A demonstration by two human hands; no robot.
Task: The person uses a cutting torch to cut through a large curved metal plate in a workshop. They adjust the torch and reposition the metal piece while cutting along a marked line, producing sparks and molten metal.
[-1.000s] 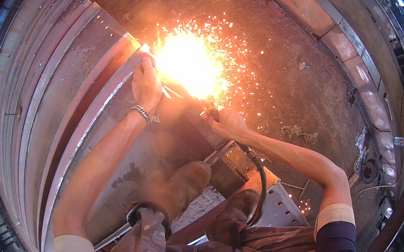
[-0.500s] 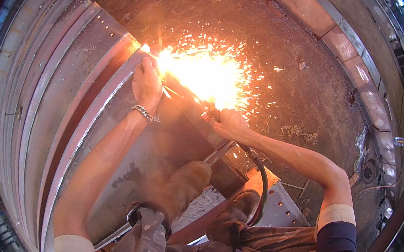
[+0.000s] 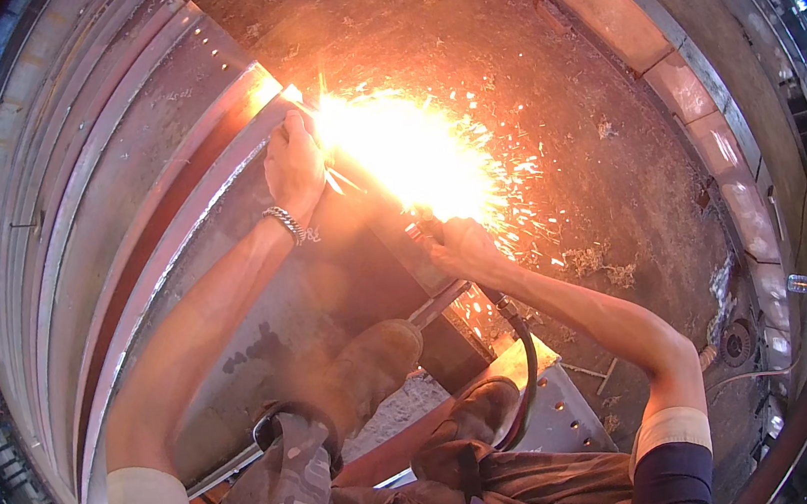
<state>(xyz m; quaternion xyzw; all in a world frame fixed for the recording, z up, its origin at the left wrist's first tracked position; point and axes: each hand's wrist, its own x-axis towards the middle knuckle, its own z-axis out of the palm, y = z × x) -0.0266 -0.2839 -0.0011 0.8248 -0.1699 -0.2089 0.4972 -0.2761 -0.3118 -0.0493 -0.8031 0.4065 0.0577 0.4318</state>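
My right hand (image 3: 469,249) is wrapped around the rear of a cutting torch (image 3: 414,233), whose front disappears in white glare. A dark hose (image 3: 526,343) curves down from below that hand toward my boots. My left hand (image 3: 295,170) is closed at the edge of a steel beam (image 3: 273,298), right beside the flare; glare and the fingers themselves hide what they grip. The bright flare (image 3: 401,151) fills the gap between my hands and throws sparks (image 3: 520,177) to the right, over the floor.
Several long steel beams (image 3: 112,177) lie side by side on the left. My boots (image 3: 385,350) rest on the steelwork below my hands. A plate with holes (image 3: 569,413) is at the lower right. More steel pieces (image 3: 724,152) line the right, near a clear bottle (image 3: 805,284).
The flare has grown wider and brighter, hiding more of the torch. Sparks spread lower on the right, and some show below my right hand. Both hands stay nearly in place.
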